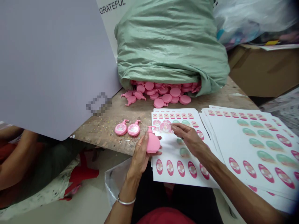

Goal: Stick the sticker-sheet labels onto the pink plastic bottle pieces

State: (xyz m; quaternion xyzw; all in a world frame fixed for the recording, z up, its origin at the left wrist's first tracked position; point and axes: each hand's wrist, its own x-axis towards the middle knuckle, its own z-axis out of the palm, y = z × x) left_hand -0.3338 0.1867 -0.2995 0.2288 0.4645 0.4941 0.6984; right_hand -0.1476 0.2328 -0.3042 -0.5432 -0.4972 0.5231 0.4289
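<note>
My left hand (141,152) is closed around a plain pink toy pump bottle (153,142), held upright with its nozzle at the top. Between the pinched fingers of my right hand (188,135) is a round pink sticker (165,126), just above and right of the bottle and apart from it. Beneath that hand lies a white sticker sheet (168,149) printed with pink ovals and green shapes. Left of the bottle, two pink pump bottles (134,128) with round picture labels lie on the wooden table (98,132).
A large green cloth sack (173,46) spills many plain pink bottles (167,98) at the back. More sticker sheets (235,140) are stacked to the right. A grey panel (53,62) blocks the left, with another person's arm (21,155) below it. A cardboard box (263,71) stands at the back right.
</note>
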